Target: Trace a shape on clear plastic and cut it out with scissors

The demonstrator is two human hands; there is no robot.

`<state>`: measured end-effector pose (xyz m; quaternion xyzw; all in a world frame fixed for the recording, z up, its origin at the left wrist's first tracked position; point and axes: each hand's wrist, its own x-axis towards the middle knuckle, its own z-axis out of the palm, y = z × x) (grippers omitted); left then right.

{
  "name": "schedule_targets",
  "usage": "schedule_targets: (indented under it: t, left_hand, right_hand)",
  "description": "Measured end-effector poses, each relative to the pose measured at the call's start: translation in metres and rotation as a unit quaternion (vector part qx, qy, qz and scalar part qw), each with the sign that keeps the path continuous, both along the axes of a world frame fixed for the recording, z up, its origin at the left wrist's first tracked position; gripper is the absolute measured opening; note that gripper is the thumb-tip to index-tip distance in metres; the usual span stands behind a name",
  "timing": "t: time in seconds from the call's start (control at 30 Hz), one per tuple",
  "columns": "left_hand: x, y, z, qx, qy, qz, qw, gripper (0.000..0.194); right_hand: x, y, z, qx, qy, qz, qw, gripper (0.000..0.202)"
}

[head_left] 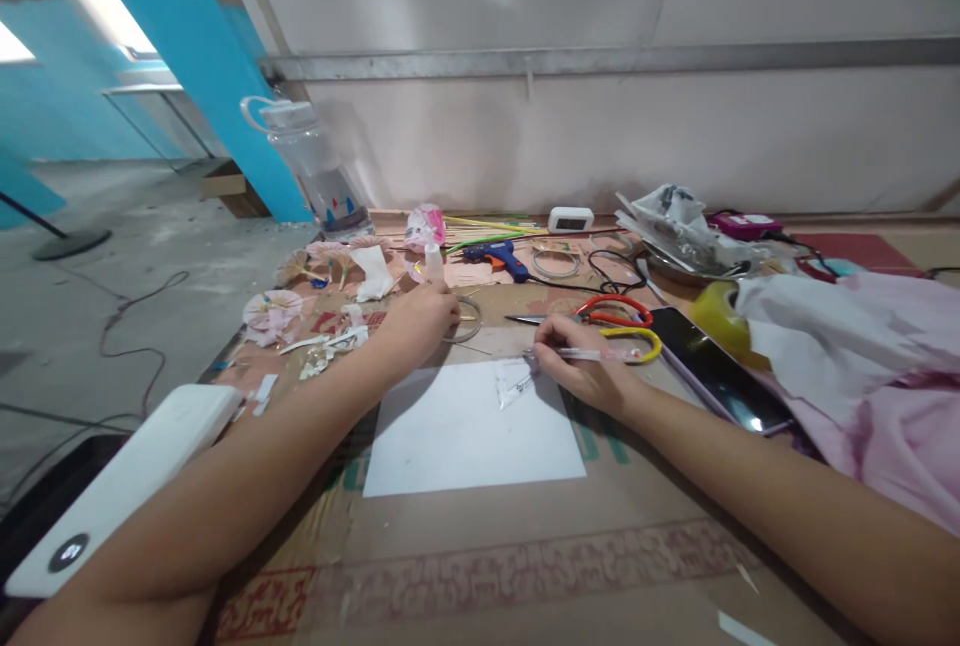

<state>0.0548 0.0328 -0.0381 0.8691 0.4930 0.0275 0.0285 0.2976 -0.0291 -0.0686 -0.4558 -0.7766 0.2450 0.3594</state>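
My left hand (421, 323) is closed, fingers curled together, past the far edge of a white sheet of paper (465, 436). A small whitish bottle (433, 261) shows just above its knuckles; whether the hand grips it is hidden. Beside those fingertips lies a coil of thin wire (471, 318). My right hand (574, 356) is closed on a clear pen (600, 355), which points left over the paper's far right corner. Under the pen tip lies a small clear plastic packet (514, 384). Red-and-yellow-handled scissors (615, 311) lie just beyond the right hand.
A blue glue gun (499, 258) lies at the back, near a tall water bottle (322, 166). Paper flowers (274, 314) and scraps cover the left side. A phone (716, 366), yellow tape (720, 318) and pink-white cloth (847, 356) lie right. A white device (127, 486) stands left.
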Motion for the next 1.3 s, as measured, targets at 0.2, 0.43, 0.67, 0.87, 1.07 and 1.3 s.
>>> schedule_targets:
  t: [0.2,0.43,0.67,0.87,1.07,1.3]
  left_hand:
    - [-0.006,-0.007,0.007,0.018,0.009,-0.012,1.0,0.031]
    - [-0.013,-0.023,0.008,-0.025,0.007,-0.023,0.999,0.025]
    - [-0.016,-0.024,0.007,-0.047,-0.004,-0.003,0.999,0.017]
    - [-0.019,-0.018,0.005,0.007,-0.007,0.013,1.0,0.02]
    - [-0.022,-0.014,0.003,0.04,-0.009,0.01,0.999,0.031]
    - [-0.014,-0.019,0.0,0.048,-0.009,0.027,0.998,0.026]
  right_hand:
    - [0.002,0.0,-0.001,0.004,-0.018,0.009,1.0,0.008]
    - [0.002,0.0,0.001,0.007,-0.041,0.01,0.999,0.007]
    - [0.001,0.001,-0.001,0.022,-0.052,0.007,0.998,0.009]
    - [0.002,0.0,-0.001,0.017,-0.056,0.014,0.998,0.009]
    - [0.002,-0.001,0.001,0.025,-0.067,0.011,0.997,0.009]
    - [0.001,-0.001,0.002,0.021,-0.066,0.015,0.997,0.011]
